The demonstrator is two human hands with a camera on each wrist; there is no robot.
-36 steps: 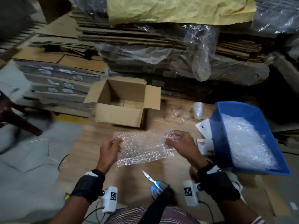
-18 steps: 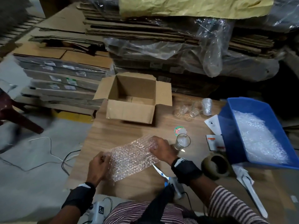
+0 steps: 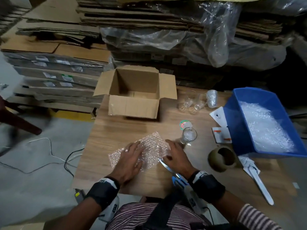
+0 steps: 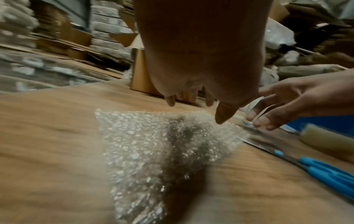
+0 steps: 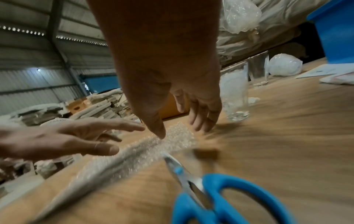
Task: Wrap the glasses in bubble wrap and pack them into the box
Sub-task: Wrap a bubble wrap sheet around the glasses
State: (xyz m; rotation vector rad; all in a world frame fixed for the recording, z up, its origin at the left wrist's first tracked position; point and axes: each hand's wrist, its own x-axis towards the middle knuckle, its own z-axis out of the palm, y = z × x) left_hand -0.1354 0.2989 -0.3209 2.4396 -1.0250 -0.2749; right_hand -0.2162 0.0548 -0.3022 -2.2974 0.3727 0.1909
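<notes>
bubble wrap sheet [image 3: 141, 150]: flat on the wooden table [image 3: 116, 130], near the front edge
left hand [image 3: 131, 156]: fingers spread out loose over the sheet, holding nothing
right hand [image 3: 176, 155]: fingers relaxed and wide at the sheet's right edge, gripping nothing
nearest glass [image 3: 188, 136]: upright just beside the right hand, something white stuffed inside
other glasses [image 3: 193, 102]: two bare ones further back, plus a wrapped glass [image 3: 211, 98] next to them
box [image 3: 134, 95]: flaps open, at the back of the table
in the way: blue scissors [image 3: 174, 173] lying right under the right wrist, tips touching the sheet
around: tape roll [image 3: 221, 158] and blue bin [image 3: 235, 123] of more wrap on the right
</notes>
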